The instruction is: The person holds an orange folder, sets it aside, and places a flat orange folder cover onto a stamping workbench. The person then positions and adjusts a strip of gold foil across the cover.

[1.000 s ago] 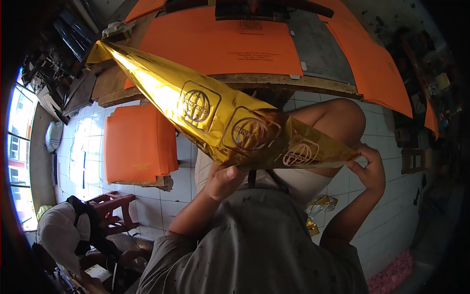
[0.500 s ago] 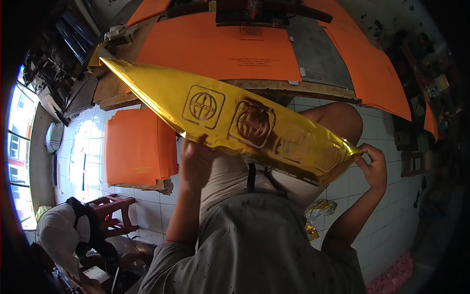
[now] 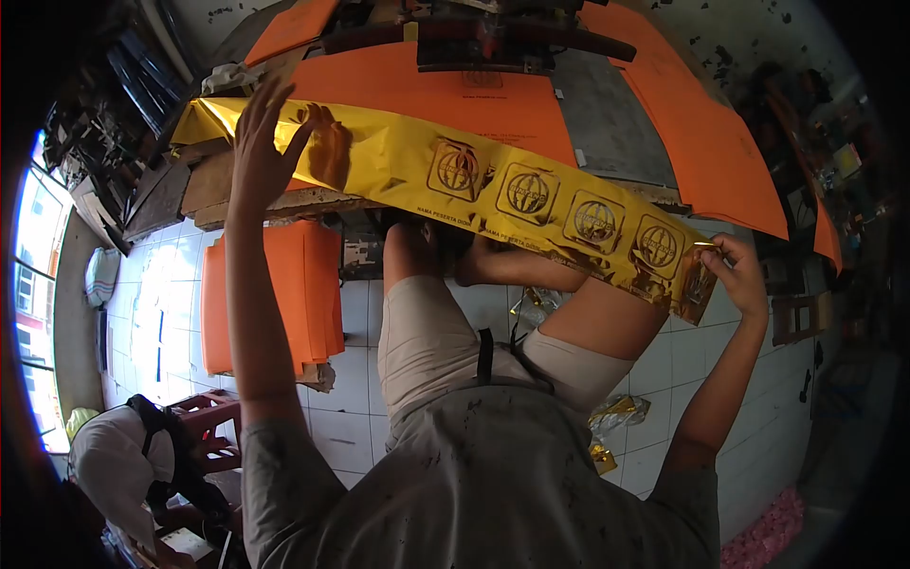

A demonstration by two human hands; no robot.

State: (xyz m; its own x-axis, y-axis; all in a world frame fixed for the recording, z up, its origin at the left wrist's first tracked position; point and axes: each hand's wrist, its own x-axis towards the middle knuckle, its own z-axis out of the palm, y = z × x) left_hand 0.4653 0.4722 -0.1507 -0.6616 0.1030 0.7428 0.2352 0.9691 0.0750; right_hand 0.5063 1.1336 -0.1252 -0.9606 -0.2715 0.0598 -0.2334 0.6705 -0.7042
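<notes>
A long strip of gold foil (image 3: pixel 379 156) stretches across in front of me above the bench edge, sloping down to the right. Several globe emblems in square frames and small lettering show as see-through marks along its right half. My left hand (image 3: pixel 258 156) lies against the foil's left part, fingers stretched and thumb apart. At the far right end, my right hand (image 3: pixel 739 272) pinches the foil's corner between thumb and fingers. Behind the strip, an orange printed sheet (image 3: pixel 379 81) rests on the bench, partly covered by the foil.
Dark machine parts (image 3: pixel 483 38) stand over the bench. More orange sheets (image 3: pixel 701 142) lie at right, and an orange stack (image 3: pixel 256 303) sits lower left. Foil scraps (image 3: pixel 616 417) are on the tiled floor (image 3: pixel 351 417). Another person (image 3: pixel 123 455) is at lower left by a red stool (image 3: pixel 204 417).
My left hand has moved up and left from the foil's lower edge and opened onto its surface. The foil has flattened out and risen away from my lap. My right hand still pinches its end.
</notes>
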